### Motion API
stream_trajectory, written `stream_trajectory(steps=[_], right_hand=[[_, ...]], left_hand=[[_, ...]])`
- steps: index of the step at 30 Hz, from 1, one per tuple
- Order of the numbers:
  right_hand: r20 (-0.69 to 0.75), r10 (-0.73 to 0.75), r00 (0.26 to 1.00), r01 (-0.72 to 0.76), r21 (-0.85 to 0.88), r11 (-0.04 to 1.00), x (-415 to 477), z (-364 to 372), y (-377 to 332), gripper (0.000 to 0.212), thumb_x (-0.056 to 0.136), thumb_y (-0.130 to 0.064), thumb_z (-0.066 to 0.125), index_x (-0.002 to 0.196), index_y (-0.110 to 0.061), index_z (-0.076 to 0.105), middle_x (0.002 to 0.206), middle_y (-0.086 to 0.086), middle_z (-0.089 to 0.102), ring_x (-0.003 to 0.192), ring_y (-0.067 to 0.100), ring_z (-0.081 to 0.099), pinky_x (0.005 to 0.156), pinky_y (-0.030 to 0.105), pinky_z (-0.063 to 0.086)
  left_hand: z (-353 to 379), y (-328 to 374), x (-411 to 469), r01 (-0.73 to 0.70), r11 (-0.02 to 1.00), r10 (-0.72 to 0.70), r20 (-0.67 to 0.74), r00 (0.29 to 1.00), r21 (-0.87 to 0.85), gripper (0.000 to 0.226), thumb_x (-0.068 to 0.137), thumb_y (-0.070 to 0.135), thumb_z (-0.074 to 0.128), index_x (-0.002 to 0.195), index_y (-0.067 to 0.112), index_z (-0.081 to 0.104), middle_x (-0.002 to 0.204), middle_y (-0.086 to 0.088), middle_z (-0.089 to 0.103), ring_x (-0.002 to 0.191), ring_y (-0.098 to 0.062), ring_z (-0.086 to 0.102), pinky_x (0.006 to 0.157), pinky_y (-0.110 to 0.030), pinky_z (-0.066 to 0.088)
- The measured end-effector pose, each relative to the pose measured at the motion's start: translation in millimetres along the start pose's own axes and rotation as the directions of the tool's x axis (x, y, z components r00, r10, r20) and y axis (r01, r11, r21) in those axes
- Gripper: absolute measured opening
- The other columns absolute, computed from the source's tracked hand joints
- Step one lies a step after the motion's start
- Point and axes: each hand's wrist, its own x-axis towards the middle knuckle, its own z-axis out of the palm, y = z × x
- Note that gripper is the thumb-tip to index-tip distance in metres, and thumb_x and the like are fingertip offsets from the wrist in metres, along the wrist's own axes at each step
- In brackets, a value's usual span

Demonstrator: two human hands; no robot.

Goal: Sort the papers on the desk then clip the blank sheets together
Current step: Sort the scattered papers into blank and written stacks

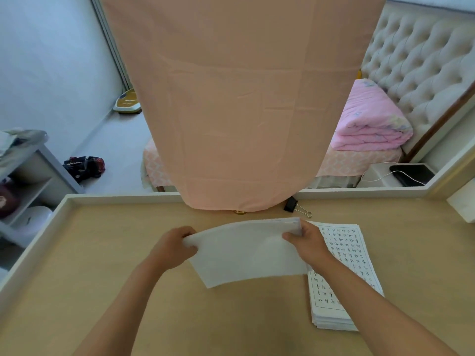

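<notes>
I hold a stack of blank white sheets lifted above the wooden desk, its far edge raised and the stack bowed. My left hand grips its left edge and my right hand pinches its right edge. A pile of sheets with handwritten text lies flat on the desk to the right, partly under my right forearm. A black binder clip with silver handles lies on the desk beyond the sheets, near the far rim.
A peach cloth hangs down to the desk's far edge, covering what stands there. The desk has a raised white rim. A mirror behind shows a bed with a pink quilt.
</notes>
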Motion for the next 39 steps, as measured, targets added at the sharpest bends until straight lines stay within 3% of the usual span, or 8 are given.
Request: stream_trajectory(steps=[3, 6, 11, 21, 26, 30, 36, 39], right_hand=[[-0.055, 0.046, 0.997, -0.041, 0.091, 0.995, -2, 7, 10, 0.024, 0.087, -0.005, 0.07, 0.099, -0.026, 0.066, 0.1, -0.002, 0.073, 0.091, 0.015, 0.069, 0.076, 0.032, 0.055], [-0.023, 0.075, 0.997, -0.073, 0.062, 0.995, -8, 25, 26, 0.033, 0.088, -0.002, 0.067, 0.114, -0.021, 0.059, 0.104, -0.007, 0.069, 0.096, 0.012, 0.066, 0.074, 0.025, 0.052], [0.01, 0.096, 0.995, -0.096, 0.01, 0.995, -21, 43, 48, 0.056, 0.083, 0.009, 0.062, 0.119, -0.033, 0.048, 0.109, -0.014, 0.061, 0.101, 0.005, 0.057, 0.077, 0.023, 0.045], [-0.099, 0.096, 0.99, -0.102, -0.06, 0.993, -16, 58, 50, 0.038, 0.092, 0.0, 0.057, 0.118, -0.025, 0.048, 0.103, -0.011, 0.058, 0.101, 0.013, 0.054, 0.088, 0.029, 0.04], [-0.101, 0.041, 0.994, -0.05, -0.093, 0.994, -11, 60, 43, 0.037, 0.094, -0.004, 0.055, 0.127, -0.023, 0.05, 0.118, -0.002, 0.062, 0.11, 0.016, 0.058, 0.09, 0.027, 0.041], [-0.056, -0.013, 0.998, 0.006, -0.135, 0.991, -6, 58, 23, 0.033, 0.094, -0.002, 0.054, 0.118, -0.024, 0.055, 0.112, -0.005, 0.064, 0.103, 0.011, 0.061, 0.079, 0.02, 0.046], [0.05, -0.181, 0.982, 0.188, -0.303, 0.934, -5, 57, -23, 0.019, 0.094, -0.008, 0.056, 0.095, -0.027, 0.058, 0.093, -0.008, 0.065, 0.088, 0.012, 0.061, 0.074, 0.025, 0.048], [-0.143, -0.255, 0.956, 0.21, -0.272, 0.939, -6, 43, -30, 0.032, 0.086, -0.015, 0.068, 0.111, -0.032, 0.056, 0.106, -0.016, 0.059, 0.097, 0.003, 0.055, 0.079, 0.017, 0.043]], left_hand=[[6, -1, -13, 0.057, 0.791, -0.183, -0.147, 0.972, -0.609, 0.013, 0.08, -0.002, 0.071, 0.087, 0.008, 0.066, 0.075, 0.001, 0.069, 0.066, -0.01, 0.061, 0.065, -0.028, 0.049], [29, 4, -21, 0.04, 0.643, -0.254, -0.163, 0.953, -0.765, 0.016, 0.08, 0.001, 0.067, 0.088, 0.015, 0.065, 0.083, 0.001, 0.068, 0.075, -0.015, 0.061, 0.067, -0.033, 0.049], [69, -2, -29, 0.068, 0.661, -0.328, -0.206, 0.922, -0.747, 0.028, 0.078, 0.004, 0.073, 0.098, 0.022, 0.065, 0.093, 0.003, 0.071, 0.084, -0.015, 0.068, 0.069, -0.033, 0.054], [65, -15, -22, 0.046, 0.742, -0.285, -0.253, 0.925, -0.669, 0.019, 0.078, 0.014, 0.067, 0.089, 0.028, 0.063, 0.084, 0.01, 0.069, 0.08, -0.007, 0.065, 0.069, -0.03, 0.05], [4, -20, 1, -0.056, 0.989, 0.037, -0.142, 0.989, -0.133, 0.017, 0.078, 0.015, 0.065, 0.084, 0.031, 0.059, 0.077, 0.017, 0.065, 0.069, -0.002, 0.058, 0.059, -0.025, 0.045], [-20, 7, 23, -0.172, 0.884, 0.111, 0.163, 0.98, 0.435, 0.02, 0.08, 0.024, 0.054, 0.095, 0.036, 0.062, 0.088, 0.015, 0.067, 0.081, -0.013, 0.061, 0.066, -0.029, 0.049], [11, 58, 30, -0.404, 0.906, 0.37, 0.226, 0.901, 0.128, 0.022, 0.088, 0.018, 0.051, 0.09, 0.039, 0.049, 0.073, 0.013, 0.057, 0.073, -0.014, 0.054, 0.057, -0.029, 0.039], [15, 51, 38, -0.373, 0.927, 0.374, 0.132, 0.918, -0.03, 0.018, 0.088, 0.021, 0.055, 0.093, 0.038, 0.054, 0.074, 0.01, 0.061, 0.07, -0.013, 0.056, 0.058, -0.028, 0.041]])
